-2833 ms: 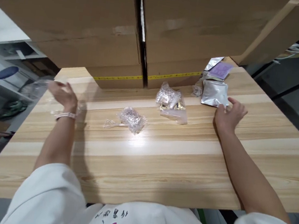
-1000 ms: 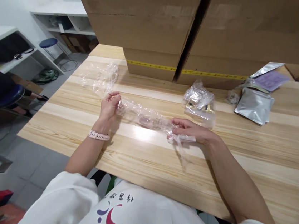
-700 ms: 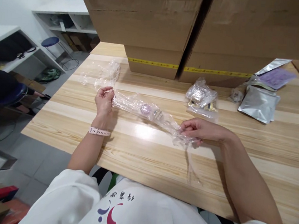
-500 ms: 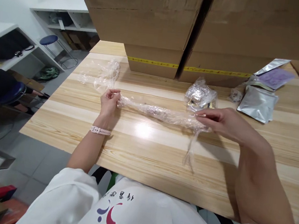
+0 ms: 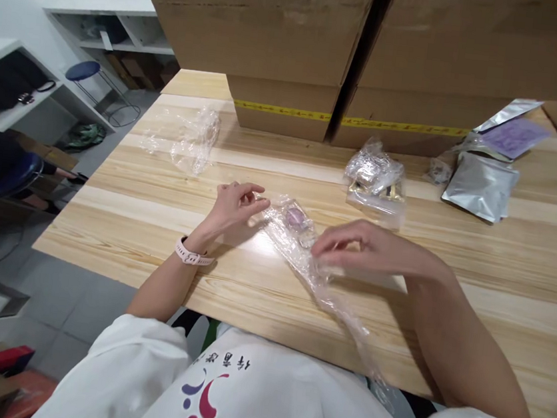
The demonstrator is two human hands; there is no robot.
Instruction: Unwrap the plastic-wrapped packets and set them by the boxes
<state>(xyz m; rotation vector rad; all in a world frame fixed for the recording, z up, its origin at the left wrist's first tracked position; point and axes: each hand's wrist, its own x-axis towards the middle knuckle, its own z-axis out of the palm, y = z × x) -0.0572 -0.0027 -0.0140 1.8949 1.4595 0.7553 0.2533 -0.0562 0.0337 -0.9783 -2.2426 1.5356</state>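
Observation:
A long strip of clear plastic film [image 5: 309,273] lies crumpled on the table, slanting from the middle down to the front edge, where its thin end hangs over. At its upper end a small item with a round purple part [image 5: 296,218] shows in or under the film. My left hand [image 5: 233,209] is at that end, thumb and forefinger apart, fingertips by the film. My right hand [image 5: 362,245], slightly blurred, has its fingertips closed together at the film's right edge, just beside the purple item.
Large cardboard boxes [image 5: 292,43] stand along the back. Crumpled clear plastic [image 5: 196,139] lies at the back left. A clear-wrapped item with gold parts [image 5: 375,180] and silver pouches [image 5: 482,185] are at the back right. A blue stool [image 5: 83,71] stands on the floor.
The film was stretched between both hands; now it lies slanted on the table and the purple item shows. My left hand moved right and opened, my right hand moved left.

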